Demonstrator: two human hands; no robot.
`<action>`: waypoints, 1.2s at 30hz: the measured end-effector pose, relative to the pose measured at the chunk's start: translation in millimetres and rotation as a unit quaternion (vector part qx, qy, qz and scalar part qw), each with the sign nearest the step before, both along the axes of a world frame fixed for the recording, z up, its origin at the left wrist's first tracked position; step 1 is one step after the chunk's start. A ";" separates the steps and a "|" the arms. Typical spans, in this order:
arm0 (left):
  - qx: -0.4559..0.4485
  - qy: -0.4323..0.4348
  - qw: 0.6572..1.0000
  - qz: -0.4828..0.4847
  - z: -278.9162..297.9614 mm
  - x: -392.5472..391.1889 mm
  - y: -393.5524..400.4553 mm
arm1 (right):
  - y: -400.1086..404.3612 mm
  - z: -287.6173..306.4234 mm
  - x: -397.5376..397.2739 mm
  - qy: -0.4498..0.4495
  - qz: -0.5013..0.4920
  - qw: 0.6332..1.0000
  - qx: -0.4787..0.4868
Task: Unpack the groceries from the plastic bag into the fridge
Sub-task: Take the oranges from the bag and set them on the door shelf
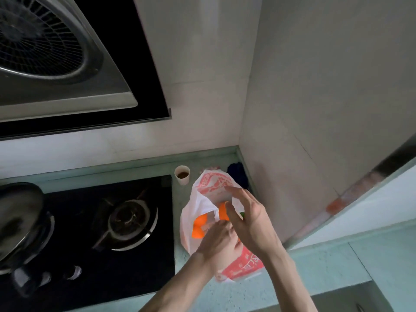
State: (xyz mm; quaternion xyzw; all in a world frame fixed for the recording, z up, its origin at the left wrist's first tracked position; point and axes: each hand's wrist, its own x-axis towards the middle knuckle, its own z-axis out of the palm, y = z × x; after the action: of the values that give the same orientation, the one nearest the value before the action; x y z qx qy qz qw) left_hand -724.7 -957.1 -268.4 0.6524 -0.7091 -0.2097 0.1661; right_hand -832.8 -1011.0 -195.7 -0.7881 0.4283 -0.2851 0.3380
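A white plastic bag (203,199) with red print lies on the pale green counter, right of the stove. Orange items (199,226) show through its thin plastic and at its mouth, with a bit of something green beside them. My left hand (217,240) rests on the bag's near side, fingers curled onto the plastic. Above the bag's opening hovers my right hand (245,212), fingers spread, its fingertips beside an orange item (222,211); it grips nothing. The fridge is not in view.
A black gas stove (112,221) with a burner lies left of the bag, a dark pot (18,217) on its far left. A small cup of brown liquid (182,174) stands behind the bag. A dark cloth (237,174) sits in the corner. A range hood (56,59) hangs overhead.
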 end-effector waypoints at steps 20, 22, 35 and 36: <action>0.083 -0.172 0.971 0.141 -31.7 102.2 -9.6 | -62.5 -88.2 40.4 0.261 0.014 0.961 0.088; 0.072 -0.167 0.972 0.147 -33.7 107.5 -14.2 | -71.2 -92.3 39.1 0.281 -0.002 0.958 0.054; 0.119 -0.150 0.969 0.155 -70.2 110.7 -45.8 | -93.0 -130.3 52.0 0.296 0.084 0.946 0.104; 0.125 -0.148 0.969 0.154 -73.0 110.8 -46.9 | -93.8 -138.9 52.6 0.308 0.093 0.940 0.115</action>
State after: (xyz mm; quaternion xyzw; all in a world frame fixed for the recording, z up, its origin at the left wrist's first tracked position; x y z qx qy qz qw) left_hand -614.0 -1004.0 -341.4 0.7932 -0.5848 -0.1698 0.0070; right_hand -780.3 -1104.8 -334.6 -0.8291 0.4666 0.0557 0.3029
